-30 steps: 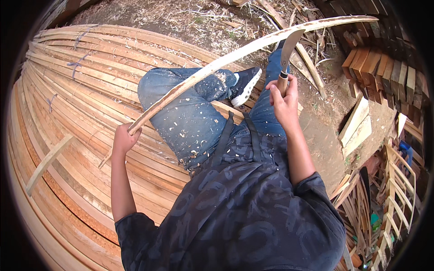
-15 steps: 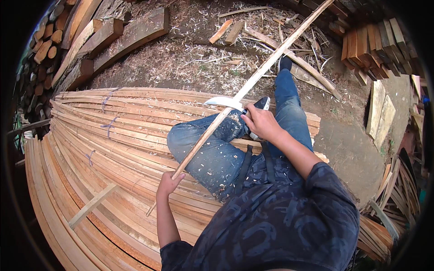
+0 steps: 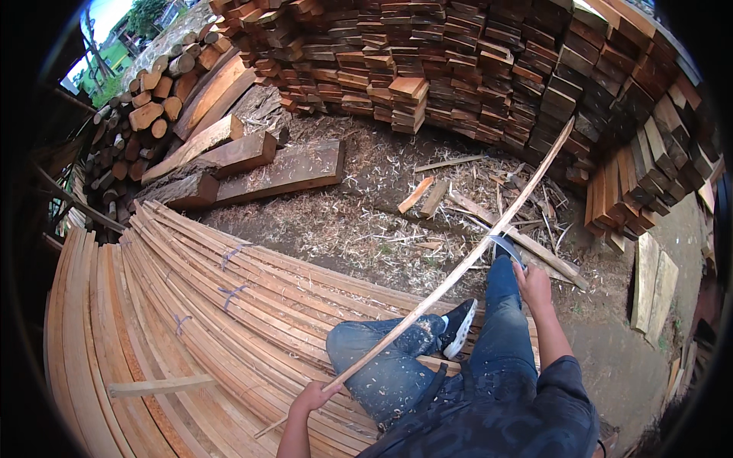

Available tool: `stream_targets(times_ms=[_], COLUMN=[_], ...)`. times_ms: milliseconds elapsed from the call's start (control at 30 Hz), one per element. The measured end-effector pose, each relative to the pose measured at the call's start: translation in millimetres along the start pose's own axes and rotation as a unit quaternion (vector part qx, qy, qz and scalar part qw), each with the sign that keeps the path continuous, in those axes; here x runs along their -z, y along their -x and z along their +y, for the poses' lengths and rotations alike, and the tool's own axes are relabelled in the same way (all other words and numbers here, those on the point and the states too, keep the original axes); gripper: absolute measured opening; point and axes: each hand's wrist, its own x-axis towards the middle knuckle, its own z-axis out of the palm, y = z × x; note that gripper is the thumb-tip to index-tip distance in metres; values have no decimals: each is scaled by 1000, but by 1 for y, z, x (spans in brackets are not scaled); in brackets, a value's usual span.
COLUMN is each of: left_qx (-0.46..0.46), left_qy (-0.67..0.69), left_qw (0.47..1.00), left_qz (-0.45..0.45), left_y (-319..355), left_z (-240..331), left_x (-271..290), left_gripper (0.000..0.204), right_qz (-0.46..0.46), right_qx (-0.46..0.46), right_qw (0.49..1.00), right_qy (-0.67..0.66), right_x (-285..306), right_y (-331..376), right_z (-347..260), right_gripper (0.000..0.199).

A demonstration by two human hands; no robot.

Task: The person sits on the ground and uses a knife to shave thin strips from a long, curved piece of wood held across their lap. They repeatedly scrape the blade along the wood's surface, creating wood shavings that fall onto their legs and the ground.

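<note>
A long, pale wooden strip (image 3: 427, 304) slants from lower left to upper right across my bent leg. My left hand (image 3: 314, 397) is closed around it near its lower end, with a short tip sticking out past the fist. Above my outstretched foot, my right hand (image 3: 534, 286) grips a curved knife (image 3: 505, 248); the handle is hidden in the fist. Its light blade lies against or right beside the strip, and I cannot tell whether it is cutting. Wood shavings speckle my jeans (image 3: 393, 382).
I sit on bundled long wooden slats (image 3: 221, 320), with a loose short stick (image 3: 160, 385) across them. Shavings cover the ground (image 3: 359, 229). A high plank stack (image 3: 458, 69) stands beyond, with heavy beams (image 3: 282, 174) and round logs (image 3: 153, 107) at far left.
My right hand and the knife have moved outward along the strip, from near my bent leg to above my far foot. The view has tilted up, bringing in the plank stack.
</note>
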Motion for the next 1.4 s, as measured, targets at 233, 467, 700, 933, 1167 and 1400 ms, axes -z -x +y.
stream_targets(times_ms=[233, 467, 700, 933, 1167, 1400], left_qx=[-22, 5, 3, -49, -37, -19], left_qy=[37, 11, 4, 42, 13, -10], left_qw=[999, 1000, 1000, 998, 999, 1000], left_qz=[-11, 0, -7, -9, 1, -4], left_y=[-14, -22, -12, -25, -27, -36], left_z=[-5, -9, -18, -9, -7, -24], left_x=[-4, -2, -13, -11, -7, -11], left_gripper=[64, 63, 56, 44, 38, 46], right_qz=[-49, 14, 119, 28, 20, 102], right_qx=[87, 117, -173, 5, 104, -73], right_qw=[994, 982, 968, 988, 986, 981], right_qy=[49, 149, 134, 150, 127, 149], right_x=[-27, -15, 77, 50, -21, 10], right_y=[26, -10, -71, -25, -50, -107], right_z=[-43, -44, 32, 5, -10, 36], right_gripper=[19, 9, 19, 22, 20, 14])
